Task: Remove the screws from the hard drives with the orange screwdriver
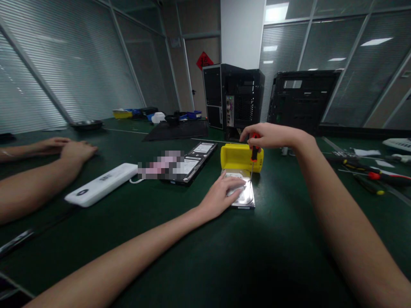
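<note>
A silver hard drive (pixel 246 197) lies flat on the dark green table, its far end close against a yellow plastic box (pixel 236 156). My left hand (pixel 221 192) rests across the drive's left side, fingers stretched over its top. Above the drive, my right hand (pixel 257 133) grips the handle of a red and black screwdriver (pixel 254 147) from the top. The screwdriver stands nearly upright, its shaft pointing down to the drive's right side; whether the tip sits in a screw is too small to tell. Two more hard drives (pixel 189 166) lie to the left.
Left of me are a white power strip (pixel 102 184) and another person's hands (pixel 72 149). A black computer tower (pixel 237 98) and a black case panel (pixel 302 100) stand behind. Pliers and screwdrivers (pixel 375 175) lie at the right. Trays and a dark mat (pixel 176 129) are at the back.
</note>
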Tool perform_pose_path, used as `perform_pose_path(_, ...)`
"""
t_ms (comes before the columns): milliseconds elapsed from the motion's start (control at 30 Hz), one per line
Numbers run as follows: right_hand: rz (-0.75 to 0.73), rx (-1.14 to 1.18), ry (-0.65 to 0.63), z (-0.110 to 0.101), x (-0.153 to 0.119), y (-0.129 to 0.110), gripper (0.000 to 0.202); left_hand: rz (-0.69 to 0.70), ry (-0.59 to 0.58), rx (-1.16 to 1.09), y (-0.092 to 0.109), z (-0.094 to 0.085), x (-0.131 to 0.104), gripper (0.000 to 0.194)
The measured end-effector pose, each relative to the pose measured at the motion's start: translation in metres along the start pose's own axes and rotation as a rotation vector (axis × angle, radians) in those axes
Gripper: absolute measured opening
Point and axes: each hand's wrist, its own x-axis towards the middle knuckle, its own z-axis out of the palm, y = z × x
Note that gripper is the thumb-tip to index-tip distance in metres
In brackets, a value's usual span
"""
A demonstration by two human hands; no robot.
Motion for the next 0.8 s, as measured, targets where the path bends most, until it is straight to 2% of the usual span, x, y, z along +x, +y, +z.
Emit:
perform_pose_path(367, -0.029, -0.027, 0.027, 0.001, -0.0008, -0.0011, 0.042, -0.119, 0.011, -0.006, -0.0037, 0.0027, -0.0035, 0.051)
perform_pose_path(633, 0.016, -0.008, -0.021, -0.0001, 0.0, -0.0023, 0.033, -0.094, 0.009, 0.009, -0.0017, 0.0017, -0.0024, 0.044)
perform_pose_path(800, -0.002, 0.006, -0.032, 0.0003, 0.0, -0.0013, 0.035, -0.072, 0.02, 0.01, 0.0004, 0.0013, -0.0016, 0.042)
